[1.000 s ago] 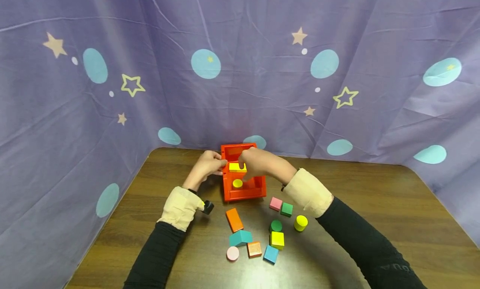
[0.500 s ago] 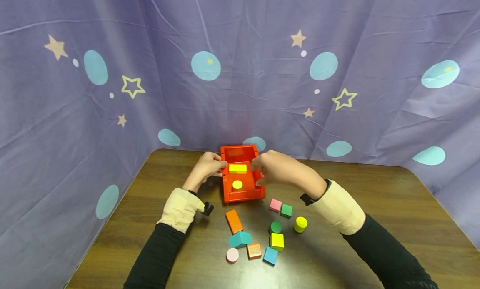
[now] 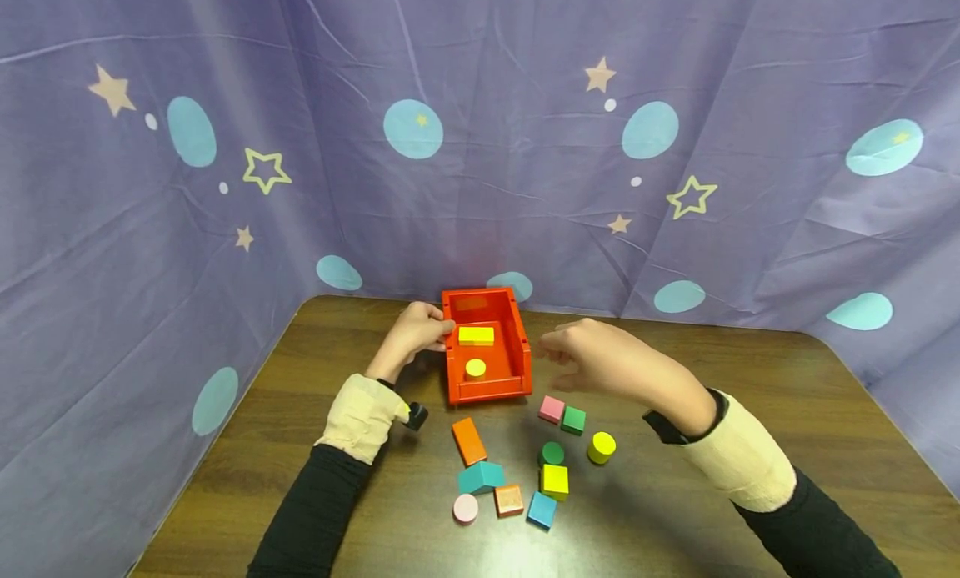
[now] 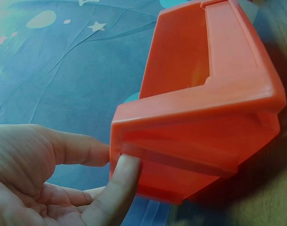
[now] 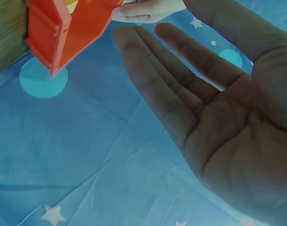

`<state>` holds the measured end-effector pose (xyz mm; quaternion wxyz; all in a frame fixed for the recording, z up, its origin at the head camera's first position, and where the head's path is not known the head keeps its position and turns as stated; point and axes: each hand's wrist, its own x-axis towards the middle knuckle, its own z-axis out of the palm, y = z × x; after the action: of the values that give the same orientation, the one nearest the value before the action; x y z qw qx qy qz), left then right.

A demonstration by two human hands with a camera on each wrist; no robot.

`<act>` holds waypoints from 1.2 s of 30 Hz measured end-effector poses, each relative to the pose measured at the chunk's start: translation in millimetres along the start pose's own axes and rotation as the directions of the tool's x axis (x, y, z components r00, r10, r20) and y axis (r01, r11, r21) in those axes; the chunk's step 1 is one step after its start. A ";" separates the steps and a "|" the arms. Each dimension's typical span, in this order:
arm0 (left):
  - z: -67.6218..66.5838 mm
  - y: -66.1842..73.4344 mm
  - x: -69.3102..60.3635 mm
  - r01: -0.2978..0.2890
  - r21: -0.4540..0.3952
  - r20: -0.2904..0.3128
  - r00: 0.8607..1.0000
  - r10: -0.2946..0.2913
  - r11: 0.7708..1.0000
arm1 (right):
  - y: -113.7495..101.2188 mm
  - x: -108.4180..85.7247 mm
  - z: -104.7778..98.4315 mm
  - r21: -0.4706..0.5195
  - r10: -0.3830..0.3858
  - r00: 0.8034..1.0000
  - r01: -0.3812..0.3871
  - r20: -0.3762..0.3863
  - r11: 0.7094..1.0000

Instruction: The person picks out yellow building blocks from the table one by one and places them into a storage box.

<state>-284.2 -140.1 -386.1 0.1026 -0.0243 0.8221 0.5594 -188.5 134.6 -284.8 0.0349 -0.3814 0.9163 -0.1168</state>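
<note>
At the left side of a red plastic bin (image 3: 506, 388), my left hand (image 3: 412, 328) holds the edge of the wall between thumb and fingers. The left wrist view shows the fingertips (image 4: 129, 165) against the bin's outer side. Inside the bin lie a yellow rectangular block (image 3: 476, 336) and a yellow cylinder (image 3: 476, 369). My right hand (image 3: 596, 354) hovers to the right of the bin, above the table. Its fingers are relaxed and hold nothing, as the right wrist view shows the bare palm (image 5: 237, 136).
Loose blocks lie on the wooden table (image 3: 712, 444) before the bin: an orange rectangular block (image 3: 469, 441), a teal roof-shaped block (image 3: 481, 478), a pink cube (image 3: 551, 409), a green cube (image 3: 573, 419), a yellow cylinder (image 3: 602, 448) and several others. A patterned curtain (image 3: 525, 186) hangs behind.
My right hand has moved out of the bin toward the right, uncovering the bin's inside and right wall. The left hand stays at the bin's left edge.
</note>
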 end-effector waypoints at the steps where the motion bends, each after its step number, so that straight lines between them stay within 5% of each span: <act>1: -0.3 0.2 -0.1 -0.001 0.002 0.000 1.000 0.001 1.000 | 0.9 -4.0 -0.2 -0.005 -0.001 1.000 0.001 -0.003 1.000; 9: -1.3 0.6 -1.1 -0.002 0.014 0.002 1.000 0.002 1.000 | 10.2 -31.8 3.3 -0.022 0.079 0.997 -0.078 0.021 0.997; 14: -0.6 0.5 -1.3 -0.003 0.014 0.005 1.000 0.003 1.000 | 18.9 -43.9 11.1 -0.025 0.066 0.998 -0.065 0.020 0.998; 29: 1.9 0.5 -1.7 -0.003 -0.003 0.011 1.000 0.003 1.000 | 33.2 -55.0 37.2 0.066 0.053 0.991 -0.062 0.127 0.996; 36: -0.2 1.3 -2.4 0.004 0.005 0.006 1.000 -0.004 1.000 | 36.6 -57.7 50.9 0.033 0.053 0.989 -0.058 0.141 0.998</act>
<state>-282.2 -140.0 -384.4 0.1065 -0.0240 0.8230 0.5574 -165.2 190.9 -344.5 0.1094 -0.3622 0.9196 -0.1057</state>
